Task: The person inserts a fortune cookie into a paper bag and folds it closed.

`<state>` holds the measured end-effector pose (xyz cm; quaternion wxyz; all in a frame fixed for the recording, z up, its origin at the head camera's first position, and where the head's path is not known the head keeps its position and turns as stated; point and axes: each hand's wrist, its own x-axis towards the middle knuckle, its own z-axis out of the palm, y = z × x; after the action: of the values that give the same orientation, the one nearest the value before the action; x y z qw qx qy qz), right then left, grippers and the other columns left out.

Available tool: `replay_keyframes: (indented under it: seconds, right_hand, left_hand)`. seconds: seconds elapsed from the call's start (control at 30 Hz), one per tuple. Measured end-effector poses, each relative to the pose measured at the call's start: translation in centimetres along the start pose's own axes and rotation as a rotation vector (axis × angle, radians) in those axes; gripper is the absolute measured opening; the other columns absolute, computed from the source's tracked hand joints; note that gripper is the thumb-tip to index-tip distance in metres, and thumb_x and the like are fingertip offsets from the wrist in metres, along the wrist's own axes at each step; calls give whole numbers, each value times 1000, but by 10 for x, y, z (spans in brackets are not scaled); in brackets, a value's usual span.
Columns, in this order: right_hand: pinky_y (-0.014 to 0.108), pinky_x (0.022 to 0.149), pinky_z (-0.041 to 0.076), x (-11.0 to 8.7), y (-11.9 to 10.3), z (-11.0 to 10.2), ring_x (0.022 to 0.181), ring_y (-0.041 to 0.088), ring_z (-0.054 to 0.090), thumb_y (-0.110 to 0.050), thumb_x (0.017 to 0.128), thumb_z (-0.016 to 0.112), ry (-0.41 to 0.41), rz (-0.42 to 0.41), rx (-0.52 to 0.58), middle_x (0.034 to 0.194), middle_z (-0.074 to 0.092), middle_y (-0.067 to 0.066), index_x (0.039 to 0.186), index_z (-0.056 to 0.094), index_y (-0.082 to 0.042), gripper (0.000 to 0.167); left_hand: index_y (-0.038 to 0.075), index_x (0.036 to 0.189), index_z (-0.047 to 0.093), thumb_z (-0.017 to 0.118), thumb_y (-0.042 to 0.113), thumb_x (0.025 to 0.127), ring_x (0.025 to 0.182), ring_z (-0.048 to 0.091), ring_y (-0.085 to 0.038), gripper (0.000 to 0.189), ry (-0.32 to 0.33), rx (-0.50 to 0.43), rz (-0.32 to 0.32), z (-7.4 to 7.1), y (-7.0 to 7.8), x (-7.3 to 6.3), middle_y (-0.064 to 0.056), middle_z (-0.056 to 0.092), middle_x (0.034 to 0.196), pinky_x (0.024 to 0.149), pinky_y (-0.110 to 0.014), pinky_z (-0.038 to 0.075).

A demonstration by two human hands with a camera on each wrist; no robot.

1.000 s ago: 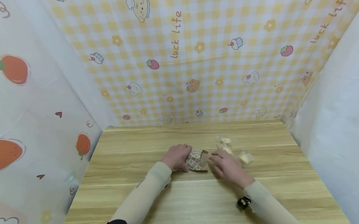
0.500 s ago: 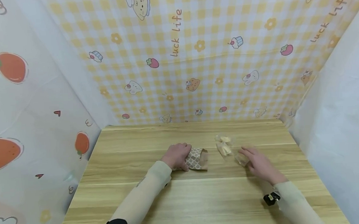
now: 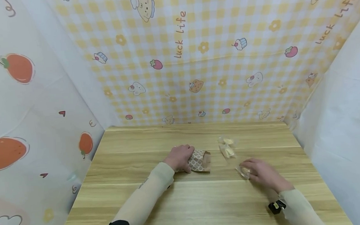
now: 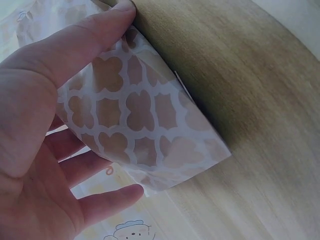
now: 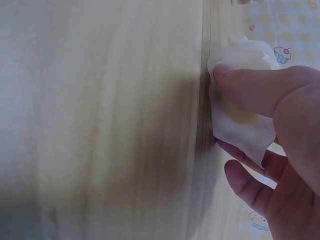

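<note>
Currently the left hand (image 3: 179,158) grips a patterned paper bag (image 3: 199,161) that lies on its side near the middle of the wooden desk (image 3: 202,202). The thumb presses along one face of the bag while the other fingers reach round its far side, and the bag's open mouth points toward the person's right, showing plain brown paper within. White quatrefoil lines cover its light brown outside.

Well apart from the bag, to its right, the right hand (image 3: 265,173) pinches a small wrapped packet (image 3: 244,172) between the thumb and the fingers behind it. The wrapper is see-through and wrinkled, with something pale yellow inside; whether the packet touches the desk I cannot tell.

Between the two hands but farther back, two similar packets (image 3: 228,148) lie close together on the desk, their clear wrappers meeting.

Both arms wear cream sleeves (image 3: 141,194), and a small black device (image 3: 276,207) sits at the right wrist. Behind the desk hangs a yellow-and-white checked cloth (image 3: 202,68) printed with cupcakes, strawberries, flowers and the words "luck life".
</note>
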<state>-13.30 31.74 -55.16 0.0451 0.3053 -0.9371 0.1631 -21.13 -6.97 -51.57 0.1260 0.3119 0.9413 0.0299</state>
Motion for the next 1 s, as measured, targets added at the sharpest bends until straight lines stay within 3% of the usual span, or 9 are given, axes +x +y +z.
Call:
replay_keyframes:
  seconds: [0.13,0.23,0.37,0.5,0.6,0.73,1.0]
  right_hand:
    - [54,87,59,-3,-3,0,102,32,71,-10,81,87,19,41,28,116,74,13,121,72,-3,44]
    - [46,80,60,-3,-6,-2,91,21,70,-14,82,87,26,84,56,107,75,6,117,71,-6,40]
    - [30,63,51,0,-11,-4,70,3,56,-20,85,86,12,141,84,88,67,-9,119,67,-11,40]
    - [24,56,42,4,-17,-5,61,-1,45,-22,88,84,-5,192,113,79,58,-14,123,65,-11,42]
    - [24,57,42,7,-22,-6,62,-1,45,-20,87,83,9,197,148,85,63,-11,123,67,-9,41]
    - [27,65,48,11,-29,-5,76,1,54,-16,89,80,48,173,217,103,71,-3,123,70,-6,37]
    - [34,81,54,21,-48,-2,101,19,63,-10,92,73,60,175,355,120,69,11,134,67,-1,43]
  left_hand:
    - [18,118,56,97,44,73,97,63,-18,66,1,8,1,0,1,0,2,63,108,86,-44,56]
    - [18,118,56,97,44,73,97,63,-18,67,2,11,-1,1,2,1,2,63,108,87,-43,56]
    - [18,119,56,97,44,72,98,63,-18,68,0,10,-2,1,1,2,2,63,109,88,-43,56]
    - [17,119,57,97,44,72,97,63,-18,68,-3,13,-3,1,1,2,2,63,108,86,-42,56]
    - [17,119,57,97,45,72,97,63,-18,68,-4,20,-2,1,1,3,2,63,108,86,-42,56]
    - [17,119,57,97,45,73,96,62,-17,67,-3,30,2,1,0,3,2,63,107,85,-41,56]
    - [18,119,57,97,45,73,96,62,-17,67,-10,30,1,0,2,3,2,63,108,86,-41,56]
